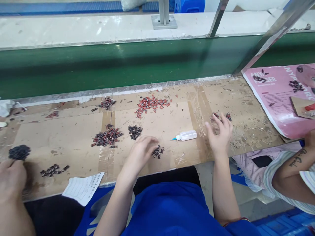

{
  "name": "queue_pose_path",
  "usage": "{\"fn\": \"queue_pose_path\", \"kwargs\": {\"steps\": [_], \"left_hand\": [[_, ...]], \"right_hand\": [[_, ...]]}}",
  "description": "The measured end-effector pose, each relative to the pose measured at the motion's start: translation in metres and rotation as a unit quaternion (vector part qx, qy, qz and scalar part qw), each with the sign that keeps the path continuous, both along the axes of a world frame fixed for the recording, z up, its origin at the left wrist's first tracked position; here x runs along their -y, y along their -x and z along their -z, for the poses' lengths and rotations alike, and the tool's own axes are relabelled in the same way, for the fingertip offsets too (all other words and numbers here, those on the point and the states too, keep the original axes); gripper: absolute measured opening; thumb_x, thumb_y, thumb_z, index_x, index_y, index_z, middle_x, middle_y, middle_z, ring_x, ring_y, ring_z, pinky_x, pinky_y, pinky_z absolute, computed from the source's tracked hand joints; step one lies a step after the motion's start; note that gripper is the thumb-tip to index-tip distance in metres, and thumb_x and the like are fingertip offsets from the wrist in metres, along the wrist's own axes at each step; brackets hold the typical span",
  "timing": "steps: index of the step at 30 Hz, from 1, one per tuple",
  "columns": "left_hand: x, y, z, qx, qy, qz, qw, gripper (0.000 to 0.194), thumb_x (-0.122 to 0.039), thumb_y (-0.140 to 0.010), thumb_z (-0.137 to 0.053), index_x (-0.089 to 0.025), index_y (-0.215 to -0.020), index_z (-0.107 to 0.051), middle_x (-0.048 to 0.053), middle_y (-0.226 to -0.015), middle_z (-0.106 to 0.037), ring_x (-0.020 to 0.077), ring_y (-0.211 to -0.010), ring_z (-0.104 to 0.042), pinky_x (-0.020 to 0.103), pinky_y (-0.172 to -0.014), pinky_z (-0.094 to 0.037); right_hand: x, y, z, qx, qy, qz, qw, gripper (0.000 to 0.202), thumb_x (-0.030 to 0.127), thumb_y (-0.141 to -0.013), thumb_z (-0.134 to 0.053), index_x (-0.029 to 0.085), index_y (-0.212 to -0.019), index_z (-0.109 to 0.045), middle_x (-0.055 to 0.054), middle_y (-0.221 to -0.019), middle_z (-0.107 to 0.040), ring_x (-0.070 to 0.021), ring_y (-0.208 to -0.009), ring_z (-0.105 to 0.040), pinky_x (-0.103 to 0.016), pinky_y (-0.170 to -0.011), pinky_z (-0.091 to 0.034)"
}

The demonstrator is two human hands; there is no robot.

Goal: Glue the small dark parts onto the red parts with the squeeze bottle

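Workshop with piled small parts [157, 152]

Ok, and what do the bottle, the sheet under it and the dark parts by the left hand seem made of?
Bottle: probably plastic, as it looks milky and translucent. Sheet: apparently cardboard, by its matt, brown, stained face; glossy tape crosses it. Dark parts by the left hand: shiny, judging by bright glints; plastic or metal, too small to tell.

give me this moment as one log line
left hand: by dark parts | right hand: by small pile | bottle: lying between hands | red parts: heaped farther back
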State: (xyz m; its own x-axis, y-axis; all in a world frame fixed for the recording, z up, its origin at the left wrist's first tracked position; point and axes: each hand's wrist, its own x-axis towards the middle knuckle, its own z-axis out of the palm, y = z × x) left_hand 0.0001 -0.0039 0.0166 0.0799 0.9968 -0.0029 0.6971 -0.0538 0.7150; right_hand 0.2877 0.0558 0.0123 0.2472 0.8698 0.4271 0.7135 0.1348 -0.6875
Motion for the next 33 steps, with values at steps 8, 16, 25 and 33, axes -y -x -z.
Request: {"fn": "queue_pose_path", "kwargs": {"steps": [8,16,25,33], "left_hand": [[0.007,-0.01,0.012,-0.033,-0.014,0.02,0.999,0.014,-0.018,-0.083,-0.056,-0.024,-0.082,-0.069,0.006,-0.082,-0.071,0.0246,-0.083,-0.065,0.036,-0.075,-0.051],[-0.002,-0.012,0.016,-0.036,-0.067,0.005,0.997,0.024,-0.025,-0.092,-0.045,-0.022,-0.09,-0.069,0.008,-0.088,-0.071,0.0244,-0.086,-0.062,0.037,-0.081,-0.049],[0.001,-0.01,0.021,-0.055,-0.115,-0.059,0.99,0.023,-0.027,-0.092,-0.048,-0.021,-0.102,-0.068,0.009,-0.097,-0.069,0.0248,-0.092,-0.061,0.039,-0.085,-0.05],[-0.001,-0.012,0.033,0.056,-0.114,-0.062,0.99,0.034,-0.026,-0.088,-0.059,-0.022,-0.121,-0.058,0.005,-0.099,-0.076,0.0206,-0.098,-0.07,0.038,-0.093,-0.054]], "right_hand": [[0.001,0.009,0.005,0.132,0.131,-0.313,0.931,0.038,0.048,-0.08,-0.068,0.026,-0.11,-0.068,-0.011,-0.125,-0.063,-0.0345,-0.129,-0.041,-0.057,-0.106,-0.037],[0.012,0.038,-0.008,-0.205,0.184,-0.236,0.932,0.036,0.046,-0.066,-0.079,0.025,-0.093,-0.071,-0.006,-0.092,-0.075,-0.0243,-0.082,-0.068,-0.04,-0.076,-0.055],[0.023,0.095,0.009,-0.48,0.211,-0.146,0.839,0.031,0.049,-0.07,-0.071,0.021,-0.073,-0.059,0.005,-0.057,-0.057,-0.0101,-0.047,-0.048,-0.024,-0.047,-0.04],[0.024,0.105,0.02,-0.374,0.157,-0.126,0.905,0.027,0.044,-0.074,-0.067,0.021,-0.072,-0.052,0.004,-0.062,-0.057,-0.013,-0.057,-0.053,-0.027,-0.058,-0.045]]}}
